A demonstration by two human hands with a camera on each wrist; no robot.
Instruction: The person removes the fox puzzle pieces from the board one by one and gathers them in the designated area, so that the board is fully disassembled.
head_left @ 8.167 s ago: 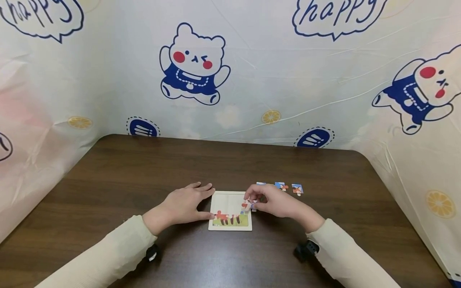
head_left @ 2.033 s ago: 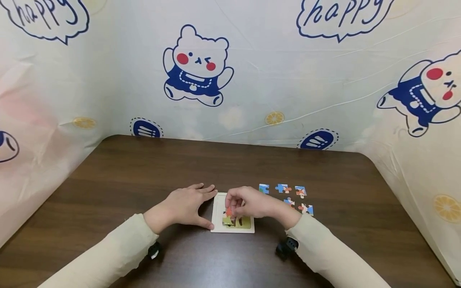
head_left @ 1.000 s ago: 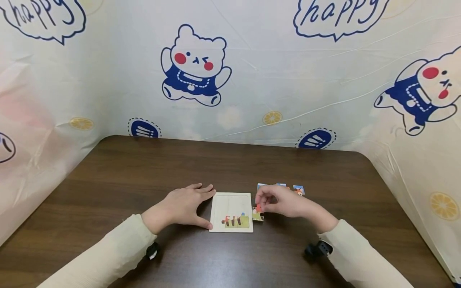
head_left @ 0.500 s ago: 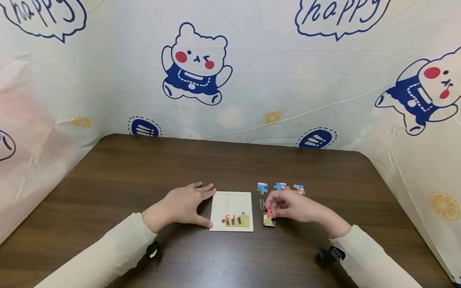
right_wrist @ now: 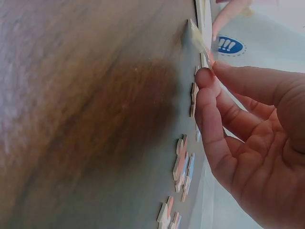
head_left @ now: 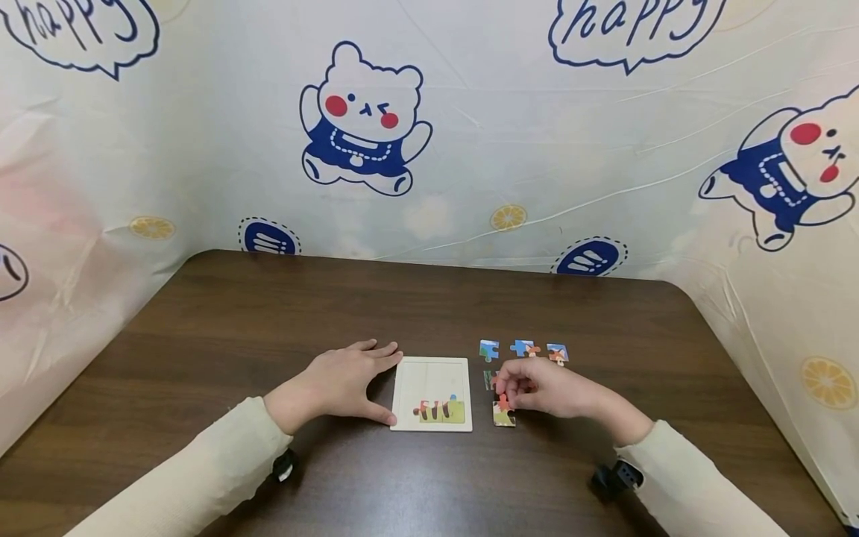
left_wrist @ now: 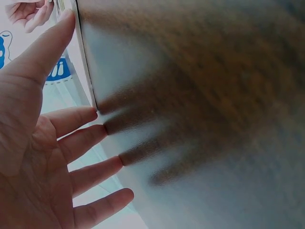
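My right hand [head_left: 546, 386] pinches a red-and-green puzzle piece [head_left: 504, 415] between thumb and fingertips, just right of the white puzzle tray [head_left: 432, 364]. In the right wrist view this piece [right_wrist: 199, 40] is tilted, its lower edge at or close to the tabletop. Two joined pieces [head_left: 441, 412] with dark legs on green lie in the tray's lower right part. My left hand [head_left: 335, 384] has its fingers spread at the tray's left side. In the left wrist view, its thumb and index fingertip touch the tray's edge [left_wrist: 86, 62].
A blue-and-green piece [head_left: 489, 350], a blue-and-orange piece [head_left: 524, 348] and a fox-face piece [head_left: 557, 352] form a row behind my right hand. A green-and-red piece [head_left: 489, 380] lies partly under its fingers. More pieces [right_wrist: 181, 160] show in the right wrist view. A printed cloth [head_left: 463, 149] surrounds the brown table [head_left: 322, 298].
My right hand has lifted the red-and-green piece from the tray's lower left and carried it right, onto or just above the table. Over the last half second it shifted slightly nearer me. Left hand stays put.
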